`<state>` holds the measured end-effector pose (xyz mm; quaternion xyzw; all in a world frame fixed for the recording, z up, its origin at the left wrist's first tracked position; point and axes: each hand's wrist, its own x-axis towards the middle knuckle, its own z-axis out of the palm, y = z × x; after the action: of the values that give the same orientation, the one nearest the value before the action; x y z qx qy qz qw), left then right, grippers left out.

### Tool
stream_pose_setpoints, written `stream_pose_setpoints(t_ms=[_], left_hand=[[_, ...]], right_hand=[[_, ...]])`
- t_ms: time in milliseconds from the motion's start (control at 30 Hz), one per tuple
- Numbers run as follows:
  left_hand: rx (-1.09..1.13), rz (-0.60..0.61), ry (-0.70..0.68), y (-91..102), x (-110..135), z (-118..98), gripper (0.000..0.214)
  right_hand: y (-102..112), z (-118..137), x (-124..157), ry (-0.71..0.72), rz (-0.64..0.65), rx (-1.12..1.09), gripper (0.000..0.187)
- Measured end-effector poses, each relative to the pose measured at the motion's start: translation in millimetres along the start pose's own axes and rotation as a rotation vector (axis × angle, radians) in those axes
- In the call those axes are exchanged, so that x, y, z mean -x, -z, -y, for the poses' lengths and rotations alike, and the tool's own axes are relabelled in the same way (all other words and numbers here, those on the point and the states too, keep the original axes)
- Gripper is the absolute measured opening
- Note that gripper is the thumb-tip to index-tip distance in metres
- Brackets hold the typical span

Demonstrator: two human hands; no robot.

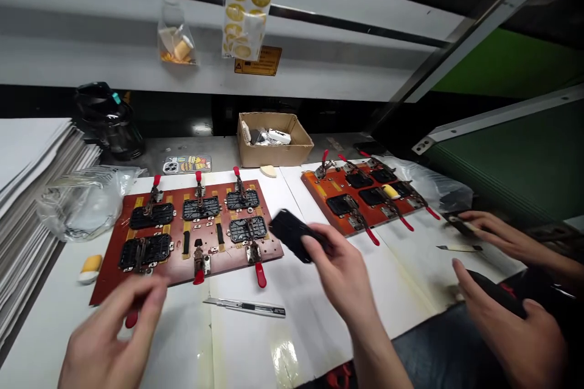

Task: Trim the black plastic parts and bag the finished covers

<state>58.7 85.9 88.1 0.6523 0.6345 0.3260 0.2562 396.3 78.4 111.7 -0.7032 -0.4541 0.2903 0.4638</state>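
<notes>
In the head view, the right hand [342,270] grasps a black plate [289,234] near the red-brown board [111,264]; handling it seems the step, and moving it calls for clearing the red-handled clamps [260,275]. The blurred left hand [107,337] curls near a red lever [131,319], grip impossible to tell; a utility knife [246,307] lies before the board

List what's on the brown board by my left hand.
Five black plastic parts, red-handled toggle clamps, black strips and yellow strips sit on the brown board. The surface under the parts is covered; your left hand hides some near edge.

Head-worn view, facing forward-down, worktable [328,301] near.
</notes>
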Motion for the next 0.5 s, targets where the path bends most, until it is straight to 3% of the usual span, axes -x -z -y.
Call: stream_pose_setpoints(t_ms=[67,133,267,367,500], left_hand=[[-0.068,-0.009,-0.018,-3.1,-26.7,4.2,0.032],[-0.126,0.026,-0.053,-7.9,-48.3,9.8,0.035],[-0.271,0.139,-0.156,-21.3,-73.0,21.7,0.04],[-0.364,0.288,-0.269,-35.8,-85.4,23.9,0.047],[-0.371,0.383,-0.343,-52.5,-100.8,22.4,0.045]], right_hand=[[-41.4,28.2,-21.3,0.111,0.148,0.044,0.024],[-86.8,46.3,-39.4,0.181,0.291,0.23,0.019],[-154.5,45.3,-52.9,0.19,0.457,0.434,0.018],[-175.0,31.2,-47.4,0.182,0.461,0.485,0.019],[-174.8,29.1,-37.0,0.164,0.365,0.583,0.024]])
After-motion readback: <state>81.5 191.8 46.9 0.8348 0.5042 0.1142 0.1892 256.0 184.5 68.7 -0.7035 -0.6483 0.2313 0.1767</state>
